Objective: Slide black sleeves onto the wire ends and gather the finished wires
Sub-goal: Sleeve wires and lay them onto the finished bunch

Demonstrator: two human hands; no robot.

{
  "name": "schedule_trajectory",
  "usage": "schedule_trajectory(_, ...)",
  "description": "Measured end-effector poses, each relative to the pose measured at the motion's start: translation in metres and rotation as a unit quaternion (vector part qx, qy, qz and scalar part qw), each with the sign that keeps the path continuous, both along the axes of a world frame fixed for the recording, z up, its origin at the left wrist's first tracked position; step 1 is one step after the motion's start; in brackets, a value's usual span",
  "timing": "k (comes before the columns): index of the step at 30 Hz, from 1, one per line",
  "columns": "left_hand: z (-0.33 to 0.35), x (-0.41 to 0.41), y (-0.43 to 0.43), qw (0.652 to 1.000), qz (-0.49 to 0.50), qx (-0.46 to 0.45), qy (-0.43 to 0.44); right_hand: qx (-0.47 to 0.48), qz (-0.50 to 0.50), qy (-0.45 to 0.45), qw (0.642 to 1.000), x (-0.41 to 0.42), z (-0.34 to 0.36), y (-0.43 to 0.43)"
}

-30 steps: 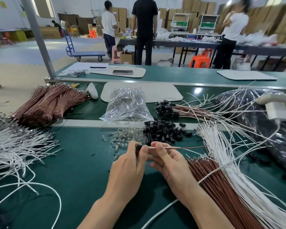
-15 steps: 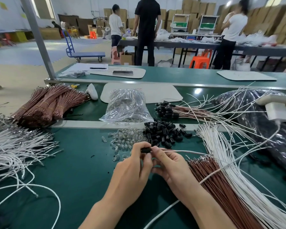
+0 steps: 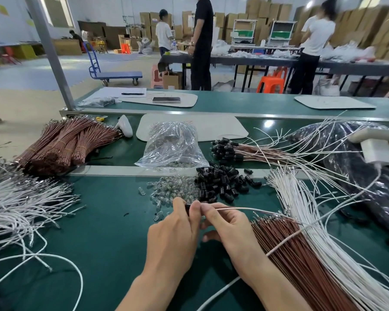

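Our left hand [image 3: 176,230] pinches a black sleeve [image 3: 187,207] to hold it steady. Our right hand [image 3: 228,223] pinches the wire [image 3: 245,208] close by to push it in. Finished wires [image 3: 245,151] lie behind the sleeve pile [image 3: 220,182].

A clear bag [image 3: 173,144] lies behind loose glass bulbs [image 3: 169,189]; a phone [image 3: 166,100] rests on a white mat [image 3: 189,102].

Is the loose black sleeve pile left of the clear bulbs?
No, the black sleeve pile lies to the right of the clear bulbs.
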State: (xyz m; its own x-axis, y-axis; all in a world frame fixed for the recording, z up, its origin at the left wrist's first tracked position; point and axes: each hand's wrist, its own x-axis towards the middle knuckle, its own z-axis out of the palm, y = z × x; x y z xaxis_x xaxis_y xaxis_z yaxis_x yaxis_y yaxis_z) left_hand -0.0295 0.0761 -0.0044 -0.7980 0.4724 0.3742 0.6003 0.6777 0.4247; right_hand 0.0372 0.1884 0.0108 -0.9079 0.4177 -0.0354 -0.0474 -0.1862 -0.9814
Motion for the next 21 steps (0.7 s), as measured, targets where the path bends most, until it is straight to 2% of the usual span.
schedule_trajectory(14, -0.0048, -0.0049, 0.0021, 0.997, -0.030, 0.035, -0.057, -0.006, 0.016, 0.003, 1.000, -0.0019, 0.0000, 0.0015)
schedule_trajectory(21, 0.0020, -0.0049, 0.0022, 0.989, -0.015, 0.123, -0.076, 0.021, 0.016, 0.020, 0.999, 0.0008, 0.0010, 0.0007)
